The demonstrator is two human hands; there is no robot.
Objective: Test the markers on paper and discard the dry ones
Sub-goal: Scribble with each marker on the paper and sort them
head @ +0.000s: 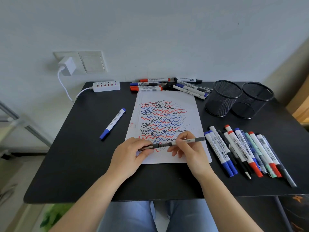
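Observation:
A white paper sheet (180,104) covered in red, blue and black squiggles lies in the middle of the black table (80,156). Over its lower part I hold a thin black pen (194,140) level. My left hand (132,153) pinches its cap end, and my right hand (187,148) grips the barrel. A row of several markers and pens (242,151) lies to the right of the sheet. Another pile of markers (167,86) sits behind the paper by the wall. One blue-capped marker (112,123) lies alone to the left.
Two empty black mesh pen cups (223,97) (255,100) stand at the back right. A white power strip (106,86) with its cable lies at the back left, below a wall charger (66,66). The table's front edge runs just above my knees.

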